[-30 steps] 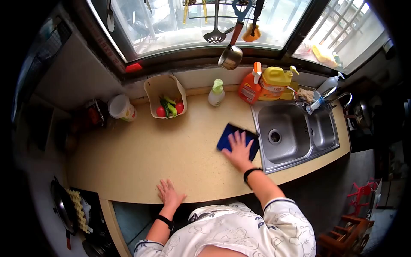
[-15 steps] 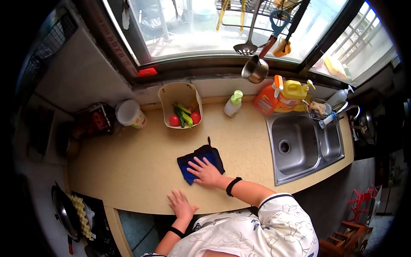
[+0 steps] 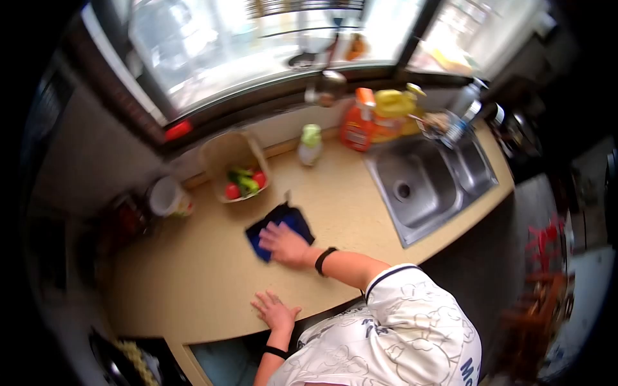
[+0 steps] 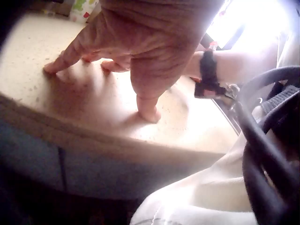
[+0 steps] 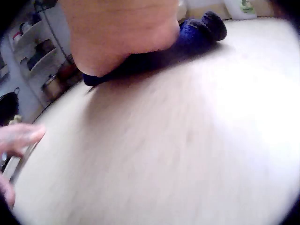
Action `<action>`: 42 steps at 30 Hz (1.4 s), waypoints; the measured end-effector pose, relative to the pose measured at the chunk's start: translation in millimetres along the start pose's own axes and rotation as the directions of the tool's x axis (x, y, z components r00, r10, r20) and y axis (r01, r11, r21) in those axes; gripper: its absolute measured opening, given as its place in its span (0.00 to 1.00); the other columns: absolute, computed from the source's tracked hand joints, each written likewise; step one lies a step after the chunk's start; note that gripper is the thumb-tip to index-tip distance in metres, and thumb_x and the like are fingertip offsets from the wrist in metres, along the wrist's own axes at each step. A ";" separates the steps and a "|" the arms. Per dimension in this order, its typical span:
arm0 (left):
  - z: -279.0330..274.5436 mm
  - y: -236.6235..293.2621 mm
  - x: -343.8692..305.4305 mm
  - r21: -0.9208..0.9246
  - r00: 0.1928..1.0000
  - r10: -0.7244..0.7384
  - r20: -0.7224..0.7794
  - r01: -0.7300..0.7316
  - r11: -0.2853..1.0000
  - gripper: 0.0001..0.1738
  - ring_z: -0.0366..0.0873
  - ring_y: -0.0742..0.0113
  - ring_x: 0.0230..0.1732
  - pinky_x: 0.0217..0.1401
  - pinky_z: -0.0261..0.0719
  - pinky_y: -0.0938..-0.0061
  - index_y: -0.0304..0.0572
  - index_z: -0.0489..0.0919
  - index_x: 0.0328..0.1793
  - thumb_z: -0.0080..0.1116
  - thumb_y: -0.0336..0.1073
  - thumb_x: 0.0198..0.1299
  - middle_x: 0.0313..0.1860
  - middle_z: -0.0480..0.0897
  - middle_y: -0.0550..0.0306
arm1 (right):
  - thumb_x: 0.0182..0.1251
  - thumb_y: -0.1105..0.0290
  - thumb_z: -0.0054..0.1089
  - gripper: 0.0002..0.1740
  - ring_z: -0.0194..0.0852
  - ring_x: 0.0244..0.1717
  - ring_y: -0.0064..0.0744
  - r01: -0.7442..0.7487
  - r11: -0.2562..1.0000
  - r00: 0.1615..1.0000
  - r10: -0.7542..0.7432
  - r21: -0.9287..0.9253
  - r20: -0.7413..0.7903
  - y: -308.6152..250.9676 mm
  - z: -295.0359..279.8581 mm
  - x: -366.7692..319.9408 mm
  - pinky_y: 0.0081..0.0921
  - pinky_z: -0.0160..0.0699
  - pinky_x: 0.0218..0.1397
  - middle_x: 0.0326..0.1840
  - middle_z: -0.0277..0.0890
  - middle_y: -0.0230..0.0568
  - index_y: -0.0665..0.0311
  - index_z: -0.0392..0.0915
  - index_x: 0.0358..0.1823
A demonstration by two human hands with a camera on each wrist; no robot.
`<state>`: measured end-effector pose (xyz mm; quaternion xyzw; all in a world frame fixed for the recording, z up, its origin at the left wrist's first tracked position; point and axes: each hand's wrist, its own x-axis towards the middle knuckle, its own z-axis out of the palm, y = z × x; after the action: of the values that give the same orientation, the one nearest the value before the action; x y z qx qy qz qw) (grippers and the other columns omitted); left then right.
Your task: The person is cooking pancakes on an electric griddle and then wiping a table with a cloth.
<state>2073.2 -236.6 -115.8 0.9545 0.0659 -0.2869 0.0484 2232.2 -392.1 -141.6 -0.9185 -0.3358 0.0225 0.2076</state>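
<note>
A dark blue cloth with black edges (image 3: pixel 297 222) lies on the beige countertop (image 3: pixel 212 283), below the basket in the head view. My right hand (image 3: pixel 285 246) presses flat on it with fingers spread. In the right wrist view, the heel of this hand (image 5: pixel 122 42) bears on the cloth (image 5: pixel 190 40), which bunches up at one end. Near the counter's front edge rests my left hand (image 3: pixel 277 313), holding nothing. The left wrist view shows that hand (image 4: pixel 150 42) arched, its thumb and fingertips touching the counter.
A basket (image 3: pixel 215 157) with tomatoes and green peppers stands at the back, beside a white tub (image 3: pixel 168 197). Further right are a pump bottle (image 3: pixel 310 147), an orange spray bottle (image 3: pixel 358 125), a yellow jug (image 3: pixel 389 109) and a double steel sink (image 3: pixel 412 167).
My right hand has slid the cloth left from beside the sink to below the basket, mostly in the first half second. My left hand stays at the counter edge; the head view has shifted.
</note>
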 end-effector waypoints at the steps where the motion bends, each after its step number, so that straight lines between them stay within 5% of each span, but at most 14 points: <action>1: -3.9 0.8 -0.7 0.031 0.998 0.070 0.002 -0.070 0.997 0.61 0.37 0.29 0.72 0.64 0.57 0.40 0.39 0.50 0.73 0.70 0.58 0.37 0.74 0.42 0.37 | 0.57 0.56 0.53 0.29 0.45 0.71 0.51 0.065 0.998 0.996 -0.064 -0.024 0.055 -12.4 3.1 -19.3 0.52 0.47 0.68 0.69 0.56 0.43 0.57 0.68 0.60; 5: -5.0 3.4 -3.6 0.005 0.998 0.061 0.016 -0.061 0.998 0.62 0.37 0.28 0.71 0.65 0.56 0.39 0.35 0.47 0.73 0.71 0.56 0.38 0.73 0.41 0.33 | 0.62 0.56 0.50 0.28 0.40 0.74 0.48 0.208 0.968 0.976 -0.215 0.140 0.036 -24.6 20.8 -138.5 0.51 0.41 0.72 0.72 0.52 0.42 0.57 0.65 0.63; 12: 19.1 -17.7 15.1 0.148 0.982 0.186 -0.009 -0.183 0.972 0.63 0.37 0.29 0.72 0.71 0.41 0.42 0.19 0.44 0.70 0.65 0.59 0.43 0.71 0.47 0.27 | 0.54 0.64 0.61 0.30 0.50 0.71 0.44 -0.384 0.920 0.921 0.375 -0.077 -0.109 19.9 -34.3 -344.6 0.45 0.54 0.69 0.69 0.57 0.41 0.60 0.66 0.60; 17: 35.0 -23.8 6.9 0.241 0.909 0.413 -0.054 -0.390 0.889 0.51 0.59 0.43 0.61 0.62 0.60 0.53 0.27 0.55 0.67 0.60 0.61 0.49 0.61 0.65 0.33 | 0.66 0.61 0.49 0.22 0.51 0.70 0.44 -0.817 0.528 0.431 0.826 0.230 -0.364 44.2 -55.1 -435.2 0.39 0.53 0.71 0.68 0.58 0.45 0.61 0.67 0.59; 20: 4.2 33.0 7.7 0.354 0.758 0.612 -0.225 -0.522 0.776 0.37 0.82 0.55 0.42 0.45 0.79 0.59 0.32 0.70 0.59 0.60 0.56 0.54 0.47 0.79 0.37 | 0.68 0.52 0.43 0.25 0.69 0.53 0.41 -0.422 0.200 0.000 0.975 0.884 -0.221 78.8 -65.9 -439.5 0.35 0.67 0.57 0.53 0.71 0.48 0.64 0.70 0.56; 22: 10.5 96.1 -3.7 -0.275 0.759 0.649 -0.047 -0.635 0.722 0.37 0.72 0.56 0.55 0.55 0.72 0.60 0.35 0.62 0.65 0.54 0.55 0.59 0.56 0.71 0.39 | 0.70 0.51 0.42 0.25 0.71 0.42 0.29 0.042 0.057 0.092 0.994 0.997 -0.061 54.6 -106.1 -461.5 0.29 0.71 0.48 0.42 0.75 0.39 0.64 0.71 0.54; 25: -9.4 232.3 -96.8 -0.904 0.586 0.787 0.194 -0.206 0.375 0.41 0.58 0.56 0.70 0.65 0.66 0.61 0.38 0.50 0.72 0.47 0.58 0.63 0.68 0.61 0.43 | 0.71 0.52 0.40 0.24 0.70 0.35 0.21 0.400 -0.007 0.337 0.931 0.916 -0.140 20.0 -145.4 -492.2 0.23 0.71 0.41 0.39 0.74 0.36 0.65 0.72 0.52; 28: 9.0 354.7 -142.8 -0.931 0.310 0.895 0.321 0.275 0.239 0.51 0.67 0.49 0.60 0.64 0.65 0.60 0.36 0.59 0.67 0.43 0.74 0.52 0.57 0.69 0.44 | 0.72 0.54 0.39 0.23 0.72 0.41 0.26 0.199 0.188 0.361 0.898 0.962 -0.251 -27.9 -197.3 -510.3 0.28 0.72 0.48 0.43 0.74 0.38 0.64 0.70 0.55; 29: 22.8 390.7 -151.3 -0.807 -0.014 0.953 0.304 0.528 0.265 0.42 0.60 0.49 0.66 0.68 0.59 0.56 0.49 0.59 0.69 0.38 0.70 0.58 0.65 0.64 0.48 | 0.72 0.55 0.40 0.23 0.73 0.48 0.31 0.064 0.276 0.392 0.877 0.959 -0.278 -38.4 -206.1 -523.4 0.33 0.70 0.55 0.49 0.73 0.42 0.63 0.68 0.58; 31: 39.8 445.4 -193.4 -0.627 0.048 0.933 0.357 0.752 0.201 0.41 0.56 0.54 0.70 0.70 0.54 0.54 0.57 0.59 0.70 0.36 0.71 0.58 0.69 0.61 0.55 | 0.68 0.53 0.44 0.29 0.52 0.70 0.43 -0.534 0.798 0.510 0.568 0.280 -0.646 -25.4 -188.4 -528.6 0.46 0.49 0.70 0.67 0.59 0.47 0.59 0.59 0.67; 34: 107.1 506.3 -227.0 -0.992 -0.099 0.995 0.016 0.120 0.028 0.39 0.52 0.59 0.72 0.72 0.49 0.52 0.63 0.57 0.71 0.37 0.70 0.57 0.72 0.57 0.60 | 0.62 0.45 0.48 0.42 0.36 0.75 0.44 -0.705 0.669 0.343 0.613 0.236 -0.712 -44.0 -213.7 -601.2 0.50 0.31 0.74 0.73 0.46 0.44 0.57 0.47 0.72; 37: 108.4 561.0 -314.1 -0.642 -0.269 0.856 0.442 0.572 0.511 0.32 0.63 0.60 0.66 0.70 0.57 0.59 0.53 0.69 0.60 0.39 0.64 0.59 0.63 0.69 0.58 | 0.62 0.51 0.51 0.32 0.59 0.64 0.46 -0.716 0.577 0.117 0.655 0.394 -0.746 -30.4 -212.0 -680.2 0.47 0.46 0.70 0.60 0.66 0.50 0.64 0.63 0.62; 39: 124.1 596.7 -356.5 -0.606 -0.351 0.742 0.571 0.430 0.669 0.30 0.69 0.62 0.59 0.67 0.63 0.65 0.48 0.73 0.51 0.39 0.64 0.60 0.55 0.75 0.57 | 0.61 0.57 0.50 0.17 0.74 0.40 0.48 -0.708 0.571 -0.119 0.483 0.416 -0.867 -30.3 -221.1 -723.9 0.38 0.70 0.46 0.35 0.77 0.48 0.66 0.76 0.33; 42: 162.1 646.3 -384.0 -0.489 -0.465 0.628 0.624 0.394 0.778 0.32 0.68 0.63 0.61 0.68 0.60 0.67 0.48 0.72 0.55 0.37 0.65 0.60 0.57 0.74 0.58 | 0.64 0.56 0.47 0.19 0.74 0.36 0.55 -0.663 0.313 -0.439 0.574 0.680 -0.692 -11.4 -214.5 -779.4 0.44 0.71 0.39 0.31 0.75 0.55 0.67 0.74 0.28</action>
<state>1767.2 -933.1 -2.4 0.1527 -0.0591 -0.8996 0.4048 1661.2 -950.8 -17.6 -0.7033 0.4864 -0.4430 0.2695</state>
